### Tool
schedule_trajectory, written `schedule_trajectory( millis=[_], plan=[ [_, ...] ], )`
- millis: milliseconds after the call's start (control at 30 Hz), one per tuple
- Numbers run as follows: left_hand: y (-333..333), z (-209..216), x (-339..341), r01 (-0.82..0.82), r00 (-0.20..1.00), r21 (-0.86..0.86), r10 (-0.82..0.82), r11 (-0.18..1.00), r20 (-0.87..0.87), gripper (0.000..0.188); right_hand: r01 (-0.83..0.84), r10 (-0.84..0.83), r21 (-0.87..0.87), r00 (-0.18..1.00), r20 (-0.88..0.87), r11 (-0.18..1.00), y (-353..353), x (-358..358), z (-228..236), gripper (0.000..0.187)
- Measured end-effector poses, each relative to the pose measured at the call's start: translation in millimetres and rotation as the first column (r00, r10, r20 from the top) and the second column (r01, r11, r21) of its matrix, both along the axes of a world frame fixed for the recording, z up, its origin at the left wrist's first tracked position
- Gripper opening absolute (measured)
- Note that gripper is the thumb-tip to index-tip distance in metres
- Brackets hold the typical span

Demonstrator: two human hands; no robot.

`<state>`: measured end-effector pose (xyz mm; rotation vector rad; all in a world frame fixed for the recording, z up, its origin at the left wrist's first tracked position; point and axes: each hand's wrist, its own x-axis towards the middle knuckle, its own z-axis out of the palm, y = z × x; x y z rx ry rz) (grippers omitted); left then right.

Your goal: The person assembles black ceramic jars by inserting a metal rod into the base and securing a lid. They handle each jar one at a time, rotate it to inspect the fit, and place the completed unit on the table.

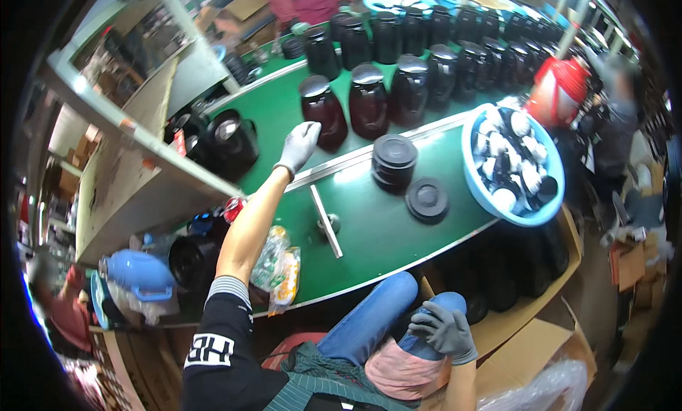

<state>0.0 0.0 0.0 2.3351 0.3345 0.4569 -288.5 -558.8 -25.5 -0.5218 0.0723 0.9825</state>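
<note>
My left hand, in a pale grey glove, reaches over the green bench with its fingers curled together. It is at the lower left side of a dark, shiny jar with a silvery top; whether it holds anything is hidden. Two similar jars, a near one and another, stand to its right. My right hand, in a darker grey glove, lies on my knee with its fingers apart and nothing in it. Before me on the bench are a stack of black round lids and a lower lid pile.
A blue basin of black and white parts sits at the right. Rows of dark jars line the far side, near another person. A metal bar, plastic packets, a blue jug and a cardboard box are nearer.
</note>
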Motion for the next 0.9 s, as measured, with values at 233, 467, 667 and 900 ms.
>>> schedule_trajectory(
  millis=[233, 467, 667, 900],
  plan=[
    [106.4, 30.9, -47.3, -0.471, 0.844, 0.764, 0.477, 0.442, 0.245, 0.072, 0.085, -0.082, 0.068, 0.996, -0.035, 0.994, -2.9, -6.7, -20.5, 0.090],
    [155.4, 33.4, -70.8, -0.373, 0.675, 0.828, 0.735, 0.418, -0.067, 0.028, 0.078, -0.074, 0.151, 0.997, -0.035, 0.985, 7.1, -2.0, -16.1, 0.089],
    [145.3, 62.7, -80.8, -0.240, 0.914, 0.735, 0.402, 0.634, -0.048, 0.050, 0.069, -0.071, 0.091, 0.997, 0.013, 0.993, 25.9, 3.6, -4.3, 0.090],
    [33.5, 177.1, -154.9, -0.112, 0.974, 0.710, -0.067, 0.695, 0.218, 0.040, 0.081, 0.034, -0.336, 0.946, 0.323, 0.938, 52.1, 9.6, 29.9, 0.071]
  ],
)
